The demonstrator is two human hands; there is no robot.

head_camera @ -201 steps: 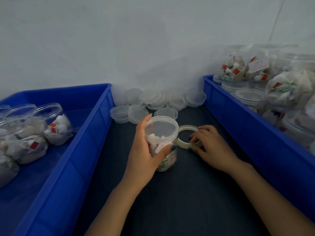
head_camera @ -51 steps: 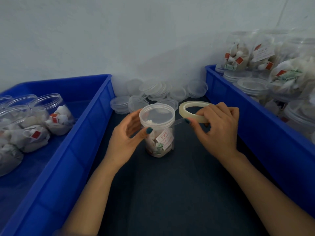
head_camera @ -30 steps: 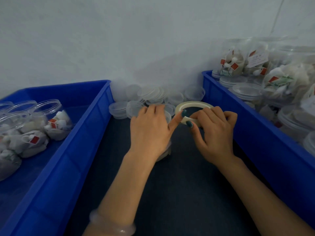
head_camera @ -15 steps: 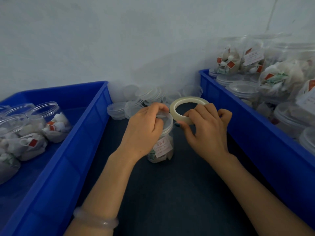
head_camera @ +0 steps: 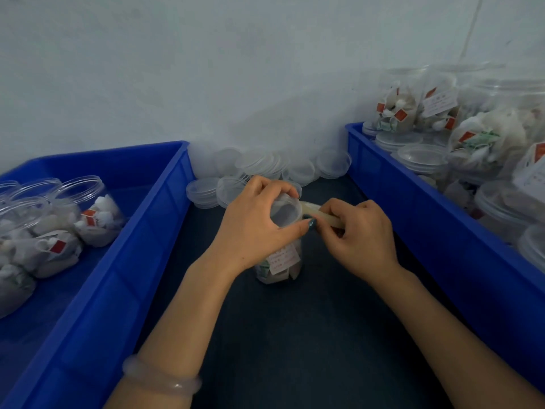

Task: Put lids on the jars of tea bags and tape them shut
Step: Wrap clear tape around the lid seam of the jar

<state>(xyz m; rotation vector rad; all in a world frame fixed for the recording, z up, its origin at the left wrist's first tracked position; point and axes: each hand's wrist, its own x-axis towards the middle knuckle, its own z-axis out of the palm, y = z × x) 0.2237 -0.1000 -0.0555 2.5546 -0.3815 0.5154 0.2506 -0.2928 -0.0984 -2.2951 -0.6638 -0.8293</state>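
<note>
1. Moved: the tape roll [head_camera: 320,213] was held flat, ring upward, above the jar half a second ago. It is now tipped edge-on against the lid's right side, and both hands are lower and closer together.
2. Right bin [head_camera: 413,231], right of the grip: a pile of lidded jars [head_camera: 489,134], judged to be finished stock. Whether they are taped cannot be told.
3. Left bin [head_camera: 132,261], left of the grip: open jars [head_camera: 88,214] of tea bags with no lids, judged work remaining.
4. Loose lids [head_camera: 259,163]: a heap beyond the grip, against the wall.
5. Jar [head_camera: 280,261]: upright on the dark mat, directly under the left hand.
6. Left hand [head_camera: 256,228]: fingers curled over the lid, thumb on its near rim, holding it down.
7. Right hand [head_camera: 362,234]: pinches the tape roll, its fingers touching the left thumb tip.
8. Lid [head_camera: 284,214]: seated on the jar. Judged that taping is only starting and the wrap round the seam is left.
</note>
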